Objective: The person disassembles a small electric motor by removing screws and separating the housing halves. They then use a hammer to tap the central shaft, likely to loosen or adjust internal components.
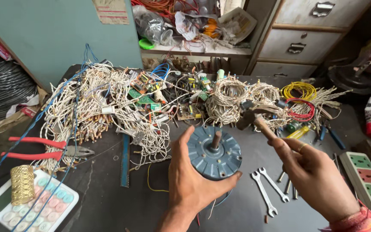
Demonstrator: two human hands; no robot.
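While the left hand (190, 184) cups the round blue motor (214, 152) from below, shaft up near the front edge of the tabletop (104, 202), the right hand (312, 178) grips a hammer (254, 120) raised just above it, apparently to steady the shaft under the head. Spanners (268, 189) lie beside.

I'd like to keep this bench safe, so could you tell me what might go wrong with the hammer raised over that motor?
1. The left hand grips the round blue motor with fingers curled over its rim, close to the shaft; a glancing blow from the hammer in the right hand could hit them.
2. The motor is held up rather than braced on the table, so it may slip when struck.
3. The spanners lie just below and could be scattered if the motor drops.
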